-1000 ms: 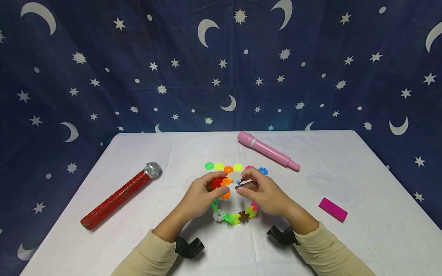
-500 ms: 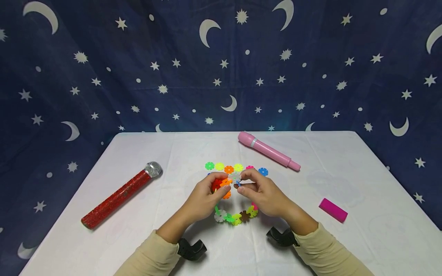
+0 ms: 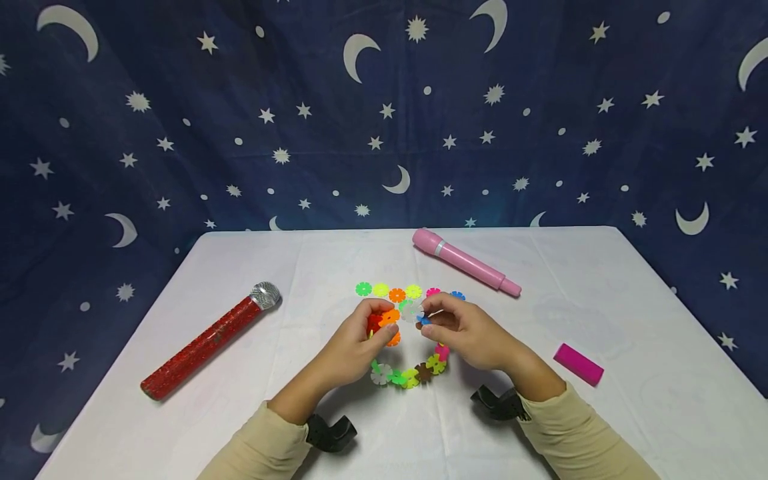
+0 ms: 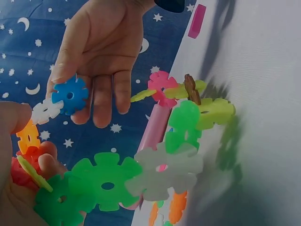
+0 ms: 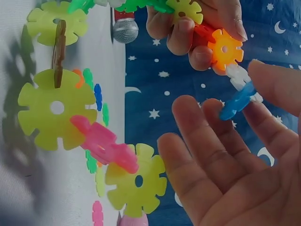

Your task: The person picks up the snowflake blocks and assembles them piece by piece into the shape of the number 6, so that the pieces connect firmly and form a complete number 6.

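Notched plastic flower discs are slotted together into a curved chain held up between the hands. My left hand (image 3: 359, 345) grips its orange disc (image 3: 389, 317) and red disc (image 3: 375, 323) between thumb and fingers. A translucent white disc (image 4: 47, 111) adjoins the orange one, and a blue disc (image 4: 70, 95) is joined to the white. My right hand (image 3: 474, 335) pinches the blue disc by thumb and index finger, its other fingers extended. From my left hand the chain hangs through green discs (image 4: 107, 181), a brown disc (image 5: 59, 54) and yellow discs to a pink disc (image 5: 103, 145) and a yellow end disc (image 5: 136, 181).
Loose discs, such as a green disc (image 3: 363, 289) and a yellow disc (image 3: 381, 289), lie in a row behind the hands. A red microphone (image 3: 207, 345) lies left, a pink microphone (image 3: 468, 261) at the back, a magenta block (image 3: 579, 365) at right.
My right hand has shifted slightly right with the blue disc, which shows more of its face now. The white disc has come further into view. My left hand stays nearly in place.
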